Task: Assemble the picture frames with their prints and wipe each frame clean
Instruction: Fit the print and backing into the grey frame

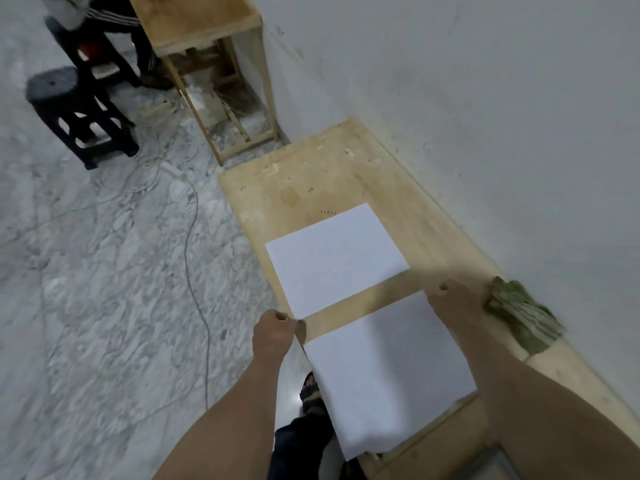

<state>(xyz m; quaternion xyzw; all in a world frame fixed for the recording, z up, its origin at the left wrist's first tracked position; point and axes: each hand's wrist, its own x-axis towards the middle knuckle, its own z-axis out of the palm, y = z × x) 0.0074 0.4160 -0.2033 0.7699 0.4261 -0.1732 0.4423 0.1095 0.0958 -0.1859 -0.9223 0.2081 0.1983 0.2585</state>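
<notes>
On the bench [311, 174], both hands, left [273, 336] and right [453, 306], grip a frame [388, 382]; second [336, 258] lies beyond; cloth [523, 317] unused; wiping likely remains.

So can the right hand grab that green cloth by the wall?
Probably yes. The right hand grips the far corner of the near white sheet, and the green cloth lies just beside it on the wooden table, with nothing between. It would need to let go first.
</notes>
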